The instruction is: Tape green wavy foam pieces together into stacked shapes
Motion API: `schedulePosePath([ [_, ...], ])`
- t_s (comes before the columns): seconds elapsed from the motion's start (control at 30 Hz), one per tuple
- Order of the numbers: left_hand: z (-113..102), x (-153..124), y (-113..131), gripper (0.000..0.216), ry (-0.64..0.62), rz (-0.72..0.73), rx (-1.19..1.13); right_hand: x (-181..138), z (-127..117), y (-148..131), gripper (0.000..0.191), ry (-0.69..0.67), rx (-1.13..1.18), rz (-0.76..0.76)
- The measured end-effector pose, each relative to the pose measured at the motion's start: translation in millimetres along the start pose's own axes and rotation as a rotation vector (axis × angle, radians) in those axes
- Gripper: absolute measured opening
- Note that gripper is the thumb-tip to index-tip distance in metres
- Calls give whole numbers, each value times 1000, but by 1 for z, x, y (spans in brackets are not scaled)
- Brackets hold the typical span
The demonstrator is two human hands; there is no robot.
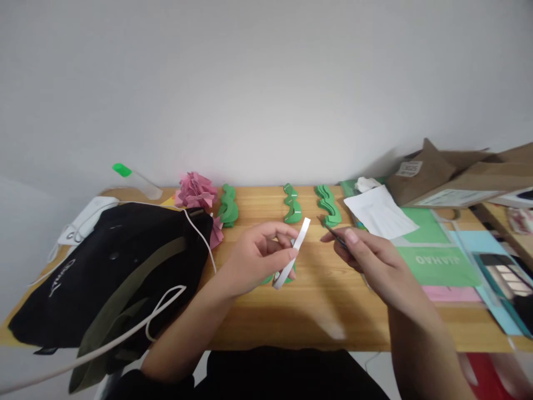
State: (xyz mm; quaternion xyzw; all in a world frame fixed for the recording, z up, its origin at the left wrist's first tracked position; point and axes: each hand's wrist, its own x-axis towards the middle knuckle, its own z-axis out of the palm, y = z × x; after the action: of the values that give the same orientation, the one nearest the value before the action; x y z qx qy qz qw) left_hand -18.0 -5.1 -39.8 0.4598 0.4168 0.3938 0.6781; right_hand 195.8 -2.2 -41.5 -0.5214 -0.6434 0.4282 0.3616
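My left hand [266, 253] is closed, thumb and fingers pinching a narrow white strip [300, 233] that slants above the table. Under that hand, parts of green paper pieces [290, 273] show; most of them is covered. Between the thumb and fingers of my right hand [370, 255] is a thin, dark, pointed tool [333, 231], its tip aimed toward the strip but apart from it. Whether it is tweezers or scissors I cannot tell. Beyond the hands lie wavy green paper cutouts in a left stack [227, 208], a middle group [292, 205] and a right stack [328, 205].
A black bag [125, 266] and a white cable [125, 333] take up the left. Pink paper flowers [195, 190] stand behind it. On the right are a white sheet [381, 211], a green packet [441, 266], a cardboard box [453, 178] and a phone-like dark item [506, 278].
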Motion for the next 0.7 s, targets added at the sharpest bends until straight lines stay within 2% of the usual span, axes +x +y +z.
schedulePosePath([
  [0.1,0,-1,1,21,27,31,8,-4,-5,-3,53,-80,-63,8],
  [0.27,3,-2,3,20,0,27,38,-6,-1,-5,50,-131,-82,-57],
  [0.43,2,-5,2,19,-43,20,53,-5,2,-8,47,-94,-102,-83],
  [0.7,1,-6,1,20,-44,16,62,-3,1,-13,41,-55,-109,-104],
])
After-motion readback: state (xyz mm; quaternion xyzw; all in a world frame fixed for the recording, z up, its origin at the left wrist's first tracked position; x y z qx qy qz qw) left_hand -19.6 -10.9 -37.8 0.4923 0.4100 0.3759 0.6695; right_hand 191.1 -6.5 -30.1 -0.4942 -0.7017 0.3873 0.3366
